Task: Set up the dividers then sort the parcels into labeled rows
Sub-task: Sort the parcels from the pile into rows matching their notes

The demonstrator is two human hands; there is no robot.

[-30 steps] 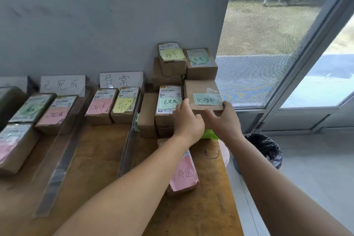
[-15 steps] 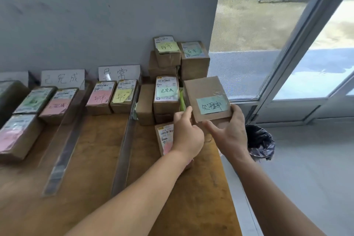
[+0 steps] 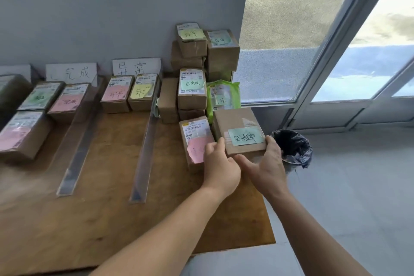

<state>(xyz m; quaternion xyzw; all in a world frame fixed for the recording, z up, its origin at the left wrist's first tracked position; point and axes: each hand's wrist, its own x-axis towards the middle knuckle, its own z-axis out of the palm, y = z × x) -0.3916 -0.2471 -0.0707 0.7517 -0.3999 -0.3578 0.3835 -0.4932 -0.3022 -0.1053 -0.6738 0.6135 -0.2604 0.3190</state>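
Both hands on one parcel. Left hand [image 3: 220, 164]: thumb up against the box's [image 3: 238, 129] near-left corner, the other fingers curled out of view beneath; it grips that corner. Right hand [image 3: 266, 163]: fingers wrapped up the near-right corner, thumb stretched low along the near edge. The box is gripped from both sides, tilted with its top face toward the camera; whether its far edge rests on anything I cannot tell.

Box position: over the desk's [image 3: 107, 219] right edge, toward the far right corner, just in front of the green bag [image 3: 221, 96]. Long axis runs away from the hands toward the wall. Green note [image 3: 245, 136] on top, handwritten.

Just left of it, touching or nearly so: a flat parcel with a pink note [image 3: 197, 139], partly under the left hand.

Further left: two clear dividers [image 3: 143, 152], running front to back; rows with wall signs [image 3: 136, 66] behind them.

Judgement: the rows lie to the left of the hands, so the box must travel left across the dividers. The left hand is nearer. The matching sign is not legible from here.
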